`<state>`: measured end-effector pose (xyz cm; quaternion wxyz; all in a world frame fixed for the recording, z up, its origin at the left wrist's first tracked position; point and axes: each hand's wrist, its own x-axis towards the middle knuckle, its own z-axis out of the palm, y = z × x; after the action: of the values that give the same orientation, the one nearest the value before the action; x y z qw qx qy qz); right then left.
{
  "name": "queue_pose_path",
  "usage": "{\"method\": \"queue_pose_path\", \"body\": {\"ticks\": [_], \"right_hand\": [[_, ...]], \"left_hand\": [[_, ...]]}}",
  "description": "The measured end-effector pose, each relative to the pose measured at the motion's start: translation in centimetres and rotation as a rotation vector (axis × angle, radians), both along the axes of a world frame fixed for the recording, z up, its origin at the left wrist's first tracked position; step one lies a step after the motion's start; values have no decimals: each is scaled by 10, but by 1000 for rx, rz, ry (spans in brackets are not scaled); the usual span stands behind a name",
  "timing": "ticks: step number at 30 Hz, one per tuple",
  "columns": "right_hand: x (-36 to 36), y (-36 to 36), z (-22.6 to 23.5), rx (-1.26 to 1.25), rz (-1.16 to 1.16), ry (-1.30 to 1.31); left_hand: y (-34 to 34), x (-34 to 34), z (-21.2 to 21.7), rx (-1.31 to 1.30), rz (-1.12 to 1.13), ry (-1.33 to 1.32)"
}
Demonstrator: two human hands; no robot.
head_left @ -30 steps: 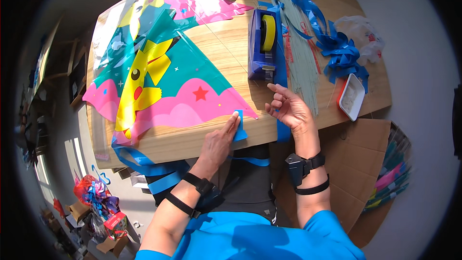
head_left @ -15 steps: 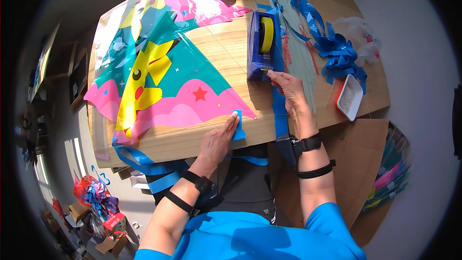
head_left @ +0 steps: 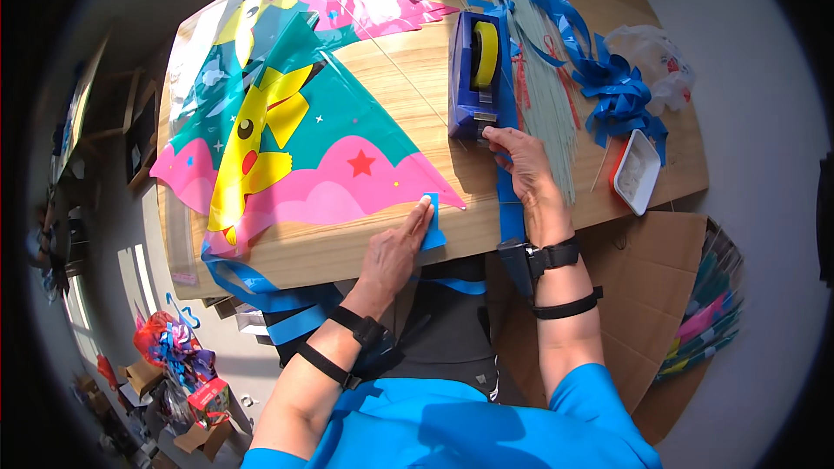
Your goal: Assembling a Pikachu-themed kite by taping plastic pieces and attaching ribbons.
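- Right hand (head_left: 526,175): grip pinched w/ fingertips at the front cutter end of the blue tape dispenser (head_left: 473,78); whether tape is actually caught betw. the fingers — can't tell, too small.
- Left hand (head_left: 395,252): flat, fingers pressed together, tips holding down a small blue strip (head_left: 432,227) at the kite's right corner, near the tabletop's front edge.
- Kite (head_left: 304,156): lies flat across the left & middle of the tabletop; teal top, pink cloud band w/ red star, yellow cartoon figure. Its pointed right corner sits just beside the left fingertips.
- Dispenser stands upright, yellow roll in it, right of the kite, well apart from the left hand.
- Blue ribbon (head_left: 508,208) runs from under the right hand down over the front edge.
- Bundle of thin pale sticks (head_left: 539,95) lies just right of the dispenser; blue ribbon tangle (head_left: 617,91) beyond it; small white tray w/ red rim (head_left: 637,172) near the right edge; crumpled clear bag (head_left: 656,56) behind that.
- Tabletop (head_left: 417,61): light wood, sunlit, grain visible.
- Both wrists carry black straps.
- Room: brown cardboard sheet (head_left: 669,295) on floor at right w/ colourful folded stuff beside it; floor at lower left cluttered w/ bags & boxes (head_left: 174,365); pale grey floor.
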<state>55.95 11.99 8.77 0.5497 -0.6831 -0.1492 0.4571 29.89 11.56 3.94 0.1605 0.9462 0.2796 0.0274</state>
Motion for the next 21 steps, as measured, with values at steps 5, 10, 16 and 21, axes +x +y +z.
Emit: {"method": "queue_pose_path", "body": {"ticks": [5,10,16,21], "right_hand": [[-6,-12,-30,-124,145,-155],[-34,-38,19,53,85,145],[-62,-51,-5,10,106,246],[-73,-45,-24,-100,85,263]], "left_hand": [[-1,1,5,8,-18,46],[-2,4,13,-16,24,74],[-5,8,12,34,26,135],[-3,5,6,40,53,71]]}}
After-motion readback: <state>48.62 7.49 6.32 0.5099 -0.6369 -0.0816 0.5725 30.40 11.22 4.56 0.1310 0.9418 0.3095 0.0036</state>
